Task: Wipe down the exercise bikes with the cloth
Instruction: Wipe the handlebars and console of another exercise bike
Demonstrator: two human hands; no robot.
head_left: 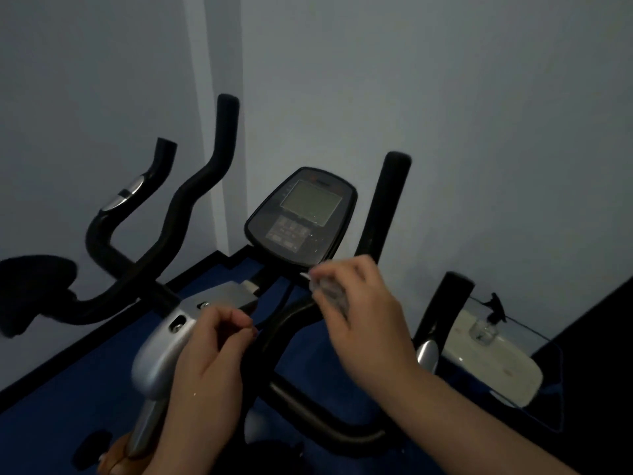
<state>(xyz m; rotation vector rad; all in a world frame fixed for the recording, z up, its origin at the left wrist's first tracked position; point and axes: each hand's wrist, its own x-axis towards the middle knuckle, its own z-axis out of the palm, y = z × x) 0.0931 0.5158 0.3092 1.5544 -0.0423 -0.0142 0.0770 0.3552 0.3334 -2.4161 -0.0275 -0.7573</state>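
The exercise bike (219,303) sits right below the camera, front end pointing away toward the far wall (445,97), its long axis running from the near edge up and slightly right. Dim light here, everything greyish. The console (301,217) tilts back toward the viewer, a dark oval face with a pale grey screen above a block of small buttons. Black handlebars (390,207) rise on either side of it: one tall post on the right, a curved one on the left. A silver-grey cover (161,354) wraps the stem below.

The right hand (363,317) is just under the console's near edge, its grip curled round a small bunched cloth (329,289), pale and blurred, so its texture cannot be made out. The cloth hangs close to the console's lower rim and to the black bar beneath; whether it touches either cannot be told.

The left hand (212,351) lies against the silver cover, fingers curled in with the thumb meeting them; whether that grip pinches anything cannot be told.

A second bike's handlebars (116,241) stand to the left. Blue floor (61,423) below. On the right, a glass-edged surface carries a white object (489,358).
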